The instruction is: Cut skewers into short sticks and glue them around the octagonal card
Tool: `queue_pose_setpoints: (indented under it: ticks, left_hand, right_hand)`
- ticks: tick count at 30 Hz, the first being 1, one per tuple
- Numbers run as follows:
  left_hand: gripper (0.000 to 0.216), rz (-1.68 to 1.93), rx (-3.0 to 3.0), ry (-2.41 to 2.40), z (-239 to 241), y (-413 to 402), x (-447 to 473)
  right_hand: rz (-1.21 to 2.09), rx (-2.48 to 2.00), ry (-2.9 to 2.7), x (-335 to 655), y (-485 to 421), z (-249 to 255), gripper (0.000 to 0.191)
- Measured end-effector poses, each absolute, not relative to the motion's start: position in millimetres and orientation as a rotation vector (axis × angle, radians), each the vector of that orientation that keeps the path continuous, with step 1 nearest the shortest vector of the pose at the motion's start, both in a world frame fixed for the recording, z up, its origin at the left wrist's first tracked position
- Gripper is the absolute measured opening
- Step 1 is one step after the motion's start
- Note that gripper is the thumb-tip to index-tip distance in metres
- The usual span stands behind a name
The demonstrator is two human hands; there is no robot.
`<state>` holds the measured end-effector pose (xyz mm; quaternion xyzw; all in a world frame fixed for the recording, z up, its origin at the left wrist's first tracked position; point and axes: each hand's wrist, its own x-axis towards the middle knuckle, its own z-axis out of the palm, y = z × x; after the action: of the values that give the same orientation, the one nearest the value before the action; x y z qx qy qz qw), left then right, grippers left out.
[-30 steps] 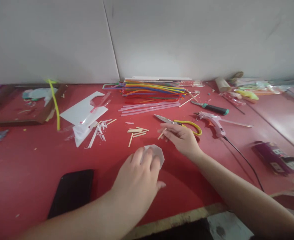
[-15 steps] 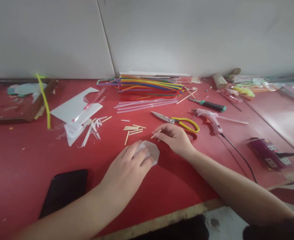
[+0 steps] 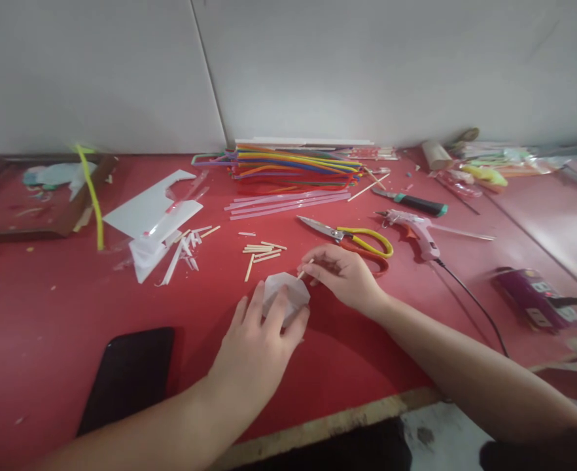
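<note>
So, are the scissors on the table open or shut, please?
The scissors look shut: the blades lie together in one narrow point, and no gap shows between them. They lie just beyond the right hand.

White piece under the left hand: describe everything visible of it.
The white piece looks like thin paper or card, with straight edges meeting at blunt corners; its full outline is hidden. It appears to lie roughly flat on the red table, nearer the person than the short sticks. The left hand's spread fingers cover much of it. A pale stick in the right hand meets or nearly meets its far right edge.
</note>
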<state>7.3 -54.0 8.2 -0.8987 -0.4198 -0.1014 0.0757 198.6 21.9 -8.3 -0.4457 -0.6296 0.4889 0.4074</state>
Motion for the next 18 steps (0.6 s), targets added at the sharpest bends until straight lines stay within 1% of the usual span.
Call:
queue_pose_setpoints:
  ticks: [4, 6, 11, 18]
  left_hand:
    - [0.052, -0.358, -2.735, -1.142, 6.0, -46.1, -3.2]
    - [0.055, -0.372, -2.785, -1.127, 3.9, -40.6, -8.8]
    - [0.043, -0.48, -2.847, -1.019, -2.3, -30.3, -17.4]
    - [0.035, -0.494, -2.882, -0.786, 7.1, -31.7, -14.5]
  right_hand:
    - [1.101, -1.124, -1.652, 202.8, 26.9, -8.7, 0.025]
    - [1.092, -1.1, -1.663, 204.9, 28.5, -7.4, 0.023]
    - [1.108, -0.98, -1.772, 208.3, 27.9, -3.0, 0.011]
    - [0.943, -0.929, -1.99, 211.9, 25.6, 4.5, 0.006]
